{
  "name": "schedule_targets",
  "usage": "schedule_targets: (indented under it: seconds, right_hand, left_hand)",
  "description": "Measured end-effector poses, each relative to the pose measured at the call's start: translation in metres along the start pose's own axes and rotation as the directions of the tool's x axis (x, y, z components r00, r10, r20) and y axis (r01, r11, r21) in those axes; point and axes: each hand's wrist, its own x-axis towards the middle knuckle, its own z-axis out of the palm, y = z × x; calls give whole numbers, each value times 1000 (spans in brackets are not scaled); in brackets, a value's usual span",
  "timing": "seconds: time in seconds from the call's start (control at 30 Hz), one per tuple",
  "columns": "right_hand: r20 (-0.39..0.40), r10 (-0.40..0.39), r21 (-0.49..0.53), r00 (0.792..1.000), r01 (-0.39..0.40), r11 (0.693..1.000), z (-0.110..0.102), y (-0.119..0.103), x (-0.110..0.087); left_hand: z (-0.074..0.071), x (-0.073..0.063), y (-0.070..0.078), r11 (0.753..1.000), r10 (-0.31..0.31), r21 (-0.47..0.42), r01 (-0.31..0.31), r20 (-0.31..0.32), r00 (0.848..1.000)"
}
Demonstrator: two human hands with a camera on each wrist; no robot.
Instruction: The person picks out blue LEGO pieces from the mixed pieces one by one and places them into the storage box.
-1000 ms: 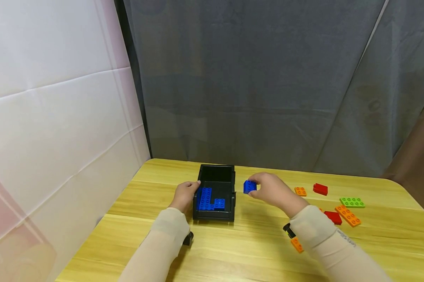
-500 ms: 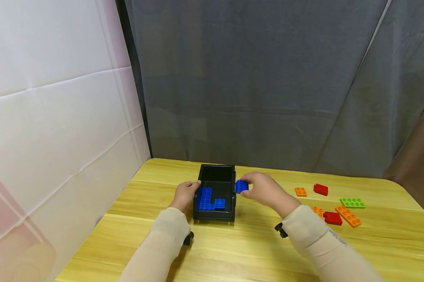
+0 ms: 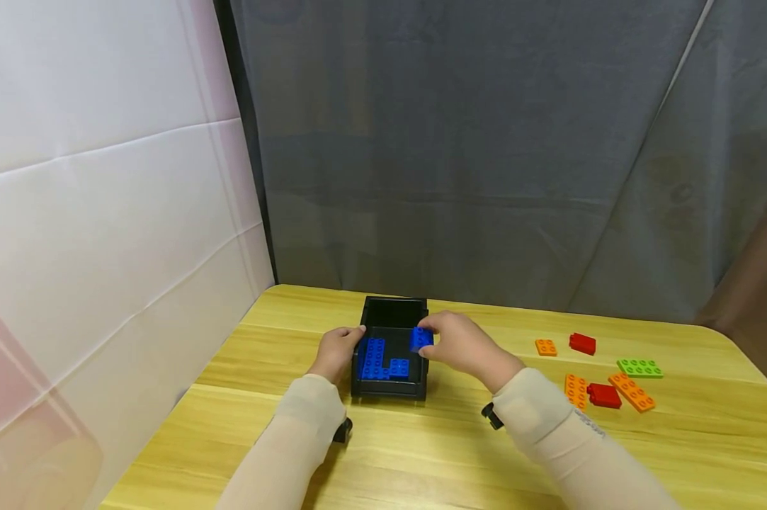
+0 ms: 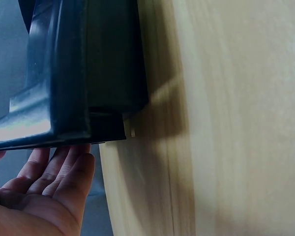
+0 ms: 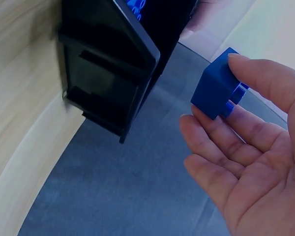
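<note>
A black storage bin [image 3: 391,390] stands on the table with several blue bricks [image 3: 373,358] lying at its near end. At the bin's left wall, my left hand [image 3: 333,353] holds on, thumb over the rim and fingers along the outside, as the left wrist view [image 4: 54,189] also shows. Thumb and fingertips of my right hand [image 3: 462,346] pinch a blue toy brick [image 3: 421,340] above the bin's right rim. Seen from the right wrist, that brick [image 5: 216,86] has its studs turned toward the palm, and the bin's outer wall [image 5: 105,73] is beside it.
To the right lie orange bricks [image 3: 632,392], red bricks [image 3: 604,396] and a green brick [image 3: 640,368]. A grey curtain [image 3: 453,156] hangs behind the table [image 3: 421,453], and a white curtain [image 3: 115,212] runs along the left side.
My right hand has carried the blue brick leftward, from beside the bin to over its right rim. The left hand keeps its hold on the bin.
</note>
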Motion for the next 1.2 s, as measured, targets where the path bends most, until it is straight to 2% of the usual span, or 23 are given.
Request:
schedule_targets:
  seconds: [0.33,0.9,1.2]
  right_hand:
    - [21,-16,-13,1000,16,1000,9,-8,11]
    - [37,-25,0,999,25,1000,25,-12,30]
    - [42,-28,-33,999,30,999,33,-12,39]
  left_hand:
    - [0,-1,1,1000,7,22,-7,-3,1000]
    - [-1,1,-1,1000,-1,-2,1,2,1000]
    - [-1,1,0,1000,-10,-6,10,18,1000]
